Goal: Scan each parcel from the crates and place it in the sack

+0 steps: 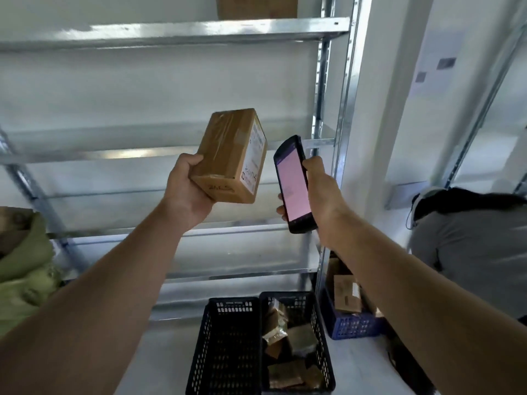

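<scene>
My left hand (186,185) grips a brown cardboard parcel (228,155) from below, held up at chest height, its white label facing right. My right hand (322,186) holds a black handheld scanner (292,183) with a lit pink screen, just right of the parcel's label. On the floor below stand two black crates: the left crate (228,343) looks bare inside, the right crate (322,346) holds several brown parcels. A green sack (25,269) bulges at the left edge.
A blue crate (353,323) with cardboard parcels sits to the right of the black ones. Metal shelving (171,32) fills the wall ahead, with a box on the top shelf. A person in a grey top (470,252) bends down at the right.
</scene>
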